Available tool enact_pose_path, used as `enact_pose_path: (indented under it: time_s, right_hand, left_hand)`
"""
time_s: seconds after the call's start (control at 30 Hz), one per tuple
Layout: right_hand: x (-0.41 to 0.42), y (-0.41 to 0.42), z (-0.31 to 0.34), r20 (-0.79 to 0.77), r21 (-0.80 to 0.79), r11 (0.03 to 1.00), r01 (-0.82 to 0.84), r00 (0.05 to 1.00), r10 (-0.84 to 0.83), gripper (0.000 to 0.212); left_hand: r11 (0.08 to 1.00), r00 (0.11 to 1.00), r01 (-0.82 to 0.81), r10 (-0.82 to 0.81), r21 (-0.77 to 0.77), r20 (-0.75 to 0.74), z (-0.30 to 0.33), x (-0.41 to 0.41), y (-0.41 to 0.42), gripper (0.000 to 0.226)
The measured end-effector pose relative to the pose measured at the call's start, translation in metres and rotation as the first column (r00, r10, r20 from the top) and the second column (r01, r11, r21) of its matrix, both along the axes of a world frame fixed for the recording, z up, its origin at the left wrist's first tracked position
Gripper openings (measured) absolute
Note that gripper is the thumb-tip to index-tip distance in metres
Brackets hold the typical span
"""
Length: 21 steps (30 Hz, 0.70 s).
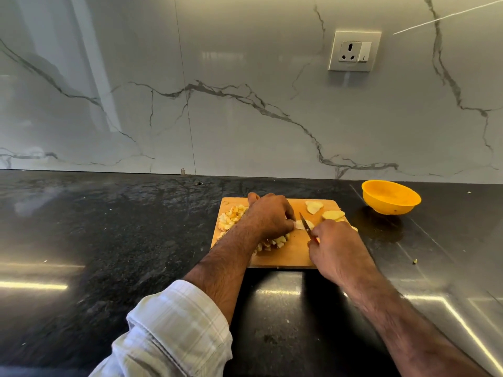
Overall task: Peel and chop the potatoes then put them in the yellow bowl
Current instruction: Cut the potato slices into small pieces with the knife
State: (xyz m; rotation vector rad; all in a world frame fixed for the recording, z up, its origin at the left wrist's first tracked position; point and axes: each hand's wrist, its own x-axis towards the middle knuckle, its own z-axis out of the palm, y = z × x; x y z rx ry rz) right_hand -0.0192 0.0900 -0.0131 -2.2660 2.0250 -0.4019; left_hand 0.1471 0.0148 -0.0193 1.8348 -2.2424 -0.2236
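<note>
Potatoes are on the cutting board right now, and that is where both your hands are working. Biggest thing in view is the marble-veined wall across the back, with a socket and switch plate set into it up on the right. Below it runs the dark, glossy counter, and the wooden board lies flat on it, just ahead of you. Off the board's far right corner, apart from it, sits the yellow bowl, upright on the counter; I cannot tell whether anything is in it.

Your left hand reaches over the middle of the board, fingers curled down onto a pale potato piece, pinning it to the wood. Your right hand is wrapped around the handle of a small knife, blade angled away from you with its edge against that same piece, right beside your left fingertips. A rolled checked sleeve covers your left forearm near the bottom of the view.

Chopped potato cubes are heaped on the board's left side, and more of them show under your left wrist toward the near edge. Two uncut potato slices lie on the far right part of the board, close to each other. A tiny scrap rests on the counter to the right.
</note>
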Motion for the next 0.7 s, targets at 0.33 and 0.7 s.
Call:
enact_pose_path:
  time_s: [0.33, 0.7]
  right_hand:
    - [0.01, -0.015, 0.008, -0.061, 0.137, 0.99, -0.026, 0.998, 0.035, 0.032]
    - [-0.055, -0.006, -0.01, 0.144, 0.015, 0.999, 0.036, 0.989, -0.038, 0.032]
  left_hand:
    - [1.0, 0.999, -0.013, 0.014, 0.026, -0.035, -0.001, -0.003, -0.001, 0.014]
    - [0.997, 0.988, 0.064, -0.068, 0.039, 0.137, 0.001, -0.035, -0.004, 0.032]
